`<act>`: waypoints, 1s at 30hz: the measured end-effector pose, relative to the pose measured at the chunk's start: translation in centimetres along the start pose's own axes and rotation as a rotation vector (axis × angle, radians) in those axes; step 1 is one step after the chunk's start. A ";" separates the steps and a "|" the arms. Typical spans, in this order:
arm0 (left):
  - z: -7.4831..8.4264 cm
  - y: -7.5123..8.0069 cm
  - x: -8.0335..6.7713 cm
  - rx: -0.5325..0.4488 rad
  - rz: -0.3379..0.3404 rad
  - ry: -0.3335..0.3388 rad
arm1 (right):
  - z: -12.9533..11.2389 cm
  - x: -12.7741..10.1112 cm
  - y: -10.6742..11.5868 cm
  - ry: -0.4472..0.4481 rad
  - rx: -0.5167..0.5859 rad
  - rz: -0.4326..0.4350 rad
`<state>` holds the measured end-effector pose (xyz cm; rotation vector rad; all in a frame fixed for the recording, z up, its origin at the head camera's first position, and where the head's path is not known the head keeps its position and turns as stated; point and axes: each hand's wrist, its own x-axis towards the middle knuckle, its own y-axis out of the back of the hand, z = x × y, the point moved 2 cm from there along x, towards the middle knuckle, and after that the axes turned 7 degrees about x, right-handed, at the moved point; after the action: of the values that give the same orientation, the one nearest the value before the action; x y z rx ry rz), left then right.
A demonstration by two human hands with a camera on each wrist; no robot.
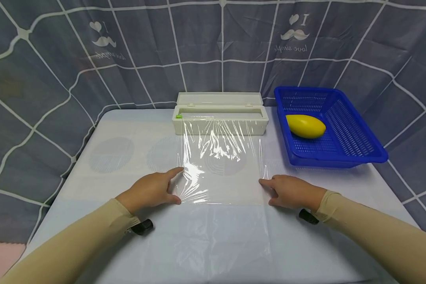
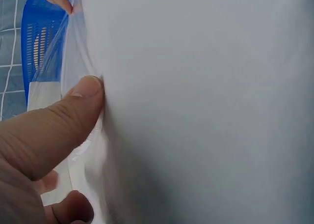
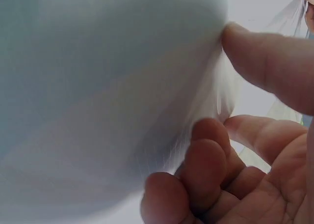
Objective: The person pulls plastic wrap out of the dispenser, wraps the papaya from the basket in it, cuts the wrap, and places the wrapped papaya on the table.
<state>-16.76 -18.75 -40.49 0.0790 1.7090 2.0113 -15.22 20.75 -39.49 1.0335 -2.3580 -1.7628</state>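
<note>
The thin, clear plastic cling film sheet (image 1: 220,165) looks feather-light, limp and clingy; left hand (image 1: 150,191) and right hand (image 1: 292,192) each pinch a near corner in their grip against the surface (image 1: 120,185); best held at edges.

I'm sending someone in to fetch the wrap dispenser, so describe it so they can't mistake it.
Start at the pale table before the grey curtain. At its far edge, left of the blue basket holding a yellow fruit, sits the dispenser: a long white box with its lid open. Only it has a green tab at one end and clear film drawn out from it.
</note>
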 end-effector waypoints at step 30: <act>-0.5 -0.4 0.1 -0.052 -0.068 0.039 | 1.8 -0.2 0.9 0.027 0.115 -0.022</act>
<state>-16.93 -19.10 -41.00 -0.0352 1.6589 2.0181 -16.16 22.54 -39.32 1.0932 -2.4664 -1.6268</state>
